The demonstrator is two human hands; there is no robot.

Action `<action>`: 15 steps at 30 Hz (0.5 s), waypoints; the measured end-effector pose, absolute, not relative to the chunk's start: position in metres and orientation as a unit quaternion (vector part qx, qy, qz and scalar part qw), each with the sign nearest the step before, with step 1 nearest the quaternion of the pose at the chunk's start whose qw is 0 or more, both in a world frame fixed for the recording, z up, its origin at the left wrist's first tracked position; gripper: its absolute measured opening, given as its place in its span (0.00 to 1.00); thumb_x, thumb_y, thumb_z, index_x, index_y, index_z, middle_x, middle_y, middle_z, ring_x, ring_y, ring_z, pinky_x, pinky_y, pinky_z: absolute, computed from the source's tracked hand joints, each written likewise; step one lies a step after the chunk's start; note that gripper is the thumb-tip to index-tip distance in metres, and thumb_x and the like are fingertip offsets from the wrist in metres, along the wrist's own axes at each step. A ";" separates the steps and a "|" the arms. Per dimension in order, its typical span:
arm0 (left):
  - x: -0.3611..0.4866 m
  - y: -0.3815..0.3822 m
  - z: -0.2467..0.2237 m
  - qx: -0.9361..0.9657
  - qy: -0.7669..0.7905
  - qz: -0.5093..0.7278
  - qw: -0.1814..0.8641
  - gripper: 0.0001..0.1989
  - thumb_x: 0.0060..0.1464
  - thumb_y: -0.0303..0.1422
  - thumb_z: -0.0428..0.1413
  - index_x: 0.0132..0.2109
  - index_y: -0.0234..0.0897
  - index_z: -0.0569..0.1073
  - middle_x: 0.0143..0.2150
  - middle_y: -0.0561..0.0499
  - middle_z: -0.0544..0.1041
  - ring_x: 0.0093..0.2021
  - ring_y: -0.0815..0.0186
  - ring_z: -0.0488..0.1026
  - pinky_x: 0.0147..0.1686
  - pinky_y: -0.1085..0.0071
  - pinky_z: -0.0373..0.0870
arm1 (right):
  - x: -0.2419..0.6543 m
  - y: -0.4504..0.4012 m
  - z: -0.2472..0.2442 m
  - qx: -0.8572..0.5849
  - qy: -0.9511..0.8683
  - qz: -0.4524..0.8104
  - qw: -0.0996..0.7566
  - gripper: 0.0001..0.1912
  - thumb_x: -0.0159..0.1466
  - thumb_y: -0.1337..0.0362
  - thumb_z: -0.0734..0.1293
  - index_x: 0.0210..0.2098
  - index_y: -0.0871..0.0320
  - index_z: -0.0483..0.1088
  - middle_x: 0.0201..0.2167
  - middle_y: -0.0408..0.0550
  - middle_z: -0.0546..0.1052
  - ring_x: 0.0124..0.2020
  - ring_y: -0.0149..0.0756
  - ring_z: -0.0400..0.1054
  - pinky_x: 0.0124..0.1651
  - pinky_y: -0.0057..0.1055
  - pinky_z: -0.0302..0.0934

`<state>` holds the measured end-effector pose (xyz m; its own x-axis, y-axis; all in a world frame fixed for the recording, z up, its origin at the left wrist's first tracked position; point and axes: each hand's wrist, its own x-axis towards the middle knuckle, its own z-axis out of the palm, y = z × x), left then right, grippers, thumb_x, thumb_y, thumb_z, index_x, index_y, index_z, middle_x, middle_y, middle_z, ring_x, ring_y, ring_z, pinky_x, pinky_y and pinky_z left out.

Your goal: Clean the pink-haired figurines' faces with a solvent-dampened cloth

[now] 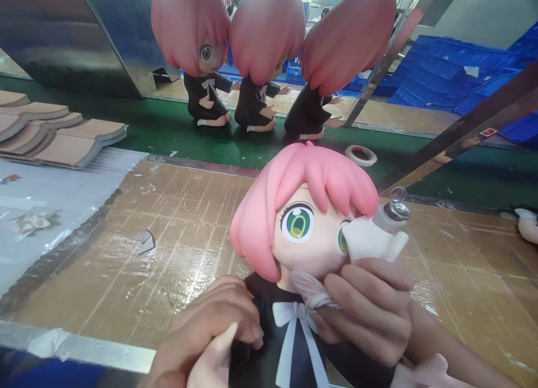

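**Doll's face gets a wipe at the near edge of the bench**

While the left hand (210, 332) steadies the body, the right hand (370, 315) is up at the face of the pink-haired doll (302, 225), and this looks like the cleaning step in full swing. The doll sits at the near edge of the workbench (176, 231), facing us, black dress and white bow in plain view.

Right hand first: its fingers are pressed together around a wad of white cloth (313, 290), bunched just under the chin, and the same hand appears to hold a small white bottle (374, 236) with a metal cap, touching the cheek beside one green eye. Exactly how the bottle sits in the palm is hidden.

Left hand now: fingers curled and closed on the doll's shoulder and arm, a firm clamp rather than a light touch.

Across the green belt (176, 130) at the far side, three more dolls (256, 57) kneel in a row, turned partly away. A roll of tape (360, 155) lies on the belt near them, and a stack of flat cardboard pieces (59, 135) rests at the far left corner.

My read: the next move calls for a gentle pass of the cloth over the cheek, with the left hand keeping the body from twisting and the bottle held clear of the painted eye.
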<state>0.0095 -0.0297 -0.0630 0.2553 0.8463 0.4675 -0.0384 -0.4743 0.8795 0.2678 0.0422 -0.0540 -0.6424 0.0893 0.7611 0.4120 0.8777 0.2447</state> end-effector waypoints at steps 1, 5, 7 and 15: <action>0.010 -0.028 -0.061 0.676 0.300 0.535 0.409 0.28 0.69 0.54 0.40 0.45 0.40 0.76 0.34 0.48 0.79 0.34 0.60 0.76 0.41 0.60 0.74 | 0.267 0.042 -0.054 -0.151 -0.883 -0.200 0.398 0.12 0.68 0.68 0.63 0.27 0.59 0.70 0.34 0.46 0.71 0.34 0.32 0.64 0.34 0.35 0.57; 0.014 -0.030 -0.057 0.674 0.341 0.532 0.383 0.29 0.72 0.49 0.34 0.43 0.39 0.76 0.33 0.48 0.78 0.35 0.61 0.76 0.43 0.59 0.74 | 0.266 0.040 -0.051 -0.181 -0.868 -0.209 0.412 0.11 0.69 0.67 0.64 0.28 0.58 0.70 0.32 0.47 0.71 0.34 0.34 0.66 0.34 0.36 0.55; 0.014 -0.032 -0.058 0.675 0.327 0.531 0.395 0.29 0.71 0.51 0.36 0.44 0.39 0.76 0.34 0.49 0.79 0.35 0.61 0.76 0.42 0.59 0.74 | 0.266 0.039 -0.050 -0.169 -0.874 -0.193 0.412 0.13 0.69 0.68 0.63 0.27 0.59 0.69 0.31 0.46 0.71 0.32 0.33 0.64 0.33 0.35 0.56; 0.014 -0.027 -0.058 0.664 0.315 0.542 0.407 0.31 0.68 0.56 0.37 0.45 0.41 0.78 0.33 0.51 0.79 0.32 0.62 0.75 0.39 0.59 0.74 | 0.271 0.040 -0.051 -0.191 -0.858 -0.210 0.428 0.10 0.70 0.66 0.65 0.32 0.59 0.71 0.35 0.47 0.74 0.34 0.35 0.68 0.33 0.37 0.56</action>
